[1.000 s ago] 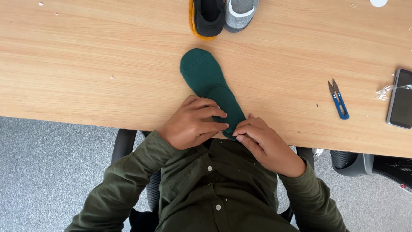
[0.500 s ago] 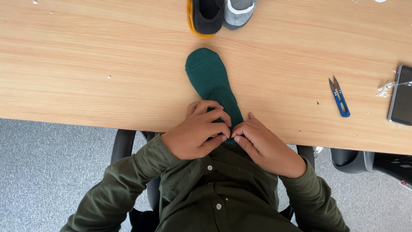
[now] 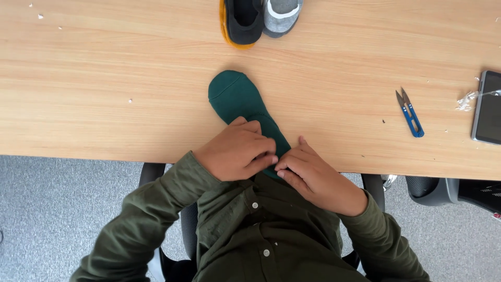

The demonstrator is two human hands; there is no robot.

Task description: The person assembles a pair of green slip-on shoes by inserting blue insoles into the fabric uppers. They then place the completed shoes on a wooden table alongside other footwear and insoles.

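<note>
**Both hands pinch the near end of a green sock at the table edge**

A dark green sock (image 3: 241, 103) lies flat on the wooden table (image 3: 104, 78), its rounded toe pointing away from the person and slightly to their left. Its near end runs under the hands at the table's front edge, so that part is mostly hidden.

The left hand (image 3: 237, 151) lies on top of the sock's near end, fingers curled and pressed together, their tips closed on the fabric just at the table's edge. The right hand (image 3: 313, 177) sits just beside it, touching it fingertip to fingertip; its thumb rests on the table next to the sock and its fingers fold in over the sock's edge, gripping it. The toe half of the sock lies bare beyond the left hand's knuckles.

Both arms wear olive-green sleeves, and the person sits in a chair close to the table.

Well beyond the sock, at the far edge of the view, lie a black sock with a yellow rim (image 3: 241, 21) and a grey sock (image 3: 282, 14), touching each other. Well off to the right lie blue thread snips (image 3: 410, 112), a scrap of clear plastic (image 3: 464, 100) and a phone (image 3: 489, 107).
</note>
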